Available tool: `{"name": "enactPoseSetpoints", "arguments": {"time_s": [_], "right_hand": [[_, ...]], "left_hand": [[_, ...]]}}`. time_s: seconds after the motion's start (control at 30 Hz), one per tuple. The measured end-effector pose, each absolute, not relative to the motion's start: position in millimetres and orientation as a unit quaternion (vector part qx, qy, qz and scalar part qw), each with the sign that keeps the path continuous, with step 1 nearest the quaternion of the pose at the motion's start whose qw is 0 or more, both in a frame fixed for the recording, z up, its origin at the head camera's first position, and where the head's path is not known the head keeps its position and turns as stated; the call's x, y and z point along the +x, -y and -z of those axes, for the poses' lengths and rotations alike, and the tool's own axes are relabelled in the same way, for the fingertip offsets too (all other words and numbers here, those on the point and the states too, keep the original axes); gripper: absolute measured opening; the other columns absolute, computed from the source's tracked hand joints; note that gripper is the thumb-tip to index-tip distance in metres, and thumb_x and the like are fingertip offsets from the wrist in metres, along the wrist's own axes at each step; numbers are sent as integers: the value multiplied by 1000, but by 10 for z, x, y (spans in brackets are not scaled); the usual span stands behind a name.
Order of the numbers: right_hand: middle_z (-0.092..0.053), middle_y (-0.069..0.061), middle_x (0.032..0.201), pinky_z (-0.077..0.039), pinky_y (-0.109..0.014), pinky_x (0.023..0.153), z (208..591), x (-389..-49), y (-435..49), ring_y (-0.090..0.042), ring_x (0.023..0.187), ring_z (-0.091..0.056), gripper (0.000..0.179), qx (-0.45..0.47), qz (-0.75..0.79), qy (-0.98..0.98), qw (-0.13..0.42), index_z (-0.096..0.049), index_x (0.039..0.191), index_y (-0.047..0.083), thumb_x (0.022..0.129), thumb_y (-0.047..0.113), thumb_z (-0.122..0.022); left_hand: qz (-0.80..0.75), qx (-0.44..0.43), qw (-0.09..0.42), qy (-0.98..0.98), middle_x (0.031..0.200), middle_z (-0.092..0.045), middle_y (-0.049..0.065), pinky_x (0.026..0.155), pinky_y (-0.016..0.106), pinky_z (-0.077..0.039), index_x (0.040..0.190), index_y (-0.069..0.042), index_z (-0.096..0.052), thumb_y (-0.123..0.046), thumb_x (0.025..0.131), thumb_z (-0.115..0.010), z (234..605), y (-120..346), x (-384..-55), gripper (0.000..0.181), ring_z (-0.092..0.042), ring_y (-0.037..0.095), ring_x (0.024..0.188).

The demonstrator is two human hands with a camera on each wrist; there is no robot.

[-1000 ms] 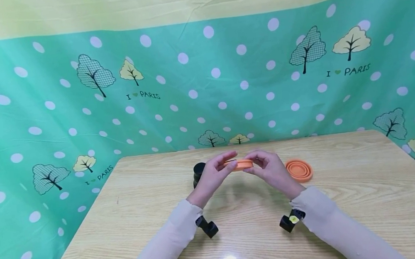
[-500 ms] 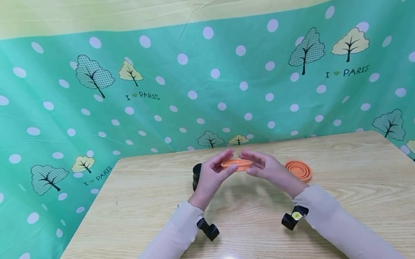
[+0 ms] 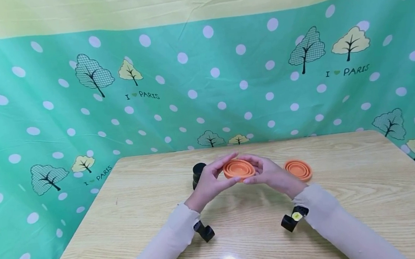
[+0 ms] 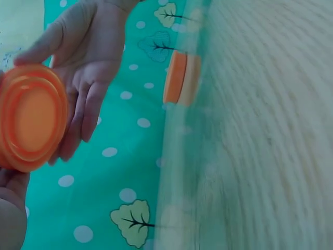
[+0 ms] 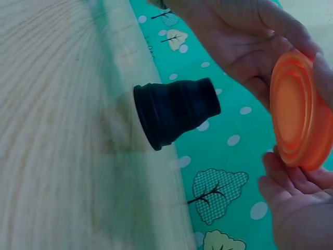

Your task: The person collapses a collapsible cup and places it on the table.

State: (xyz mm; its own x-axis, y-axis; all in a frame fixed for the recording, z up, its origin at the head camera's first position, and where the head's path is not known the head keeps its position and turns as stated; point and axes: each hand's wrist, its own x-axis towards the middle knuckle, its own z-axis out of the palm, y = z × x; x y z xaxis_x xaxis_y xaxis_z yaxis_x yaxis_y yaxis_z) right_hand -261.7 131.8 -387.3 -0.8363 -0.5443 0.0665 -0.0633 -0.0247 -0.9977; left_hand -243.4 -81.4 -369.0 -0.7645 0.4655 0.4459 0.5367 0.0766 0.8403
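Note:
Both hands hold an orange collapsible cup (image 3: 239, 169), folded flat into rings, above the table. Its ringed face tilts toward the head camera. My left hand (image 3: 212, 181) grips the left side, thumb along the near rim and fingers behind. On the other side my right hand (image 3: 268, 174) has its thumb by the near rim and its fingers at the far edge. In the left wrist view the right palm (image 4: 91, 60) shows, its thumb at the rim of the orange cup (image 4: 34, 117). The right wrist view shows the left thumb (image 5: 325, 78) over the cup's outer side.
A second folded orange cup (image 3: 298, 170) lies on the wooden table (image 3: 156, 218), right of the hands. A black stepped collapsible cup (image 5: 174, 109) stands extended, wide end down, partly hidden behind the left hand in the head view. A green dotted cloth (image 3: 172, 78) hangs behind the table.
The orange cup was seen nearly edge-on; it has tilted so its rings face the head camera. The right thumb was apart from it half a second ago and has come back to the rim.

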Motion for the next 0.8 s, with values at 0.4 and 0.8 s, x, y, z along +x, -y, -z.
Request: {"name": "enactPoseSetpoints", "arguments": {"time_s": [0.4,0.8], "right_hand": [[-40,-14,144,-31,-44,109,4018,-2701,-1369,-32,132,-38,86,-161,600,-777,100,-36,143,5,72,17,-82],[-37,-21,144,-23,-50,111,4184,-2823,-1431,-38,133,-32,82,-103,581,-796,135,-32,143,0,75,2,-76]], "left_hand": [[599,-240,109,756,137,-52,10,108,30,-33,132,-8,-55,-6,84,-71,3848,1173,-2548,50,-43,18,130],[640,-116,111,752,136,-52,13,110,42,-31,130,-2,-55,-7,85,-69,3868,1477,-2659,47,-42,22,130]]}}
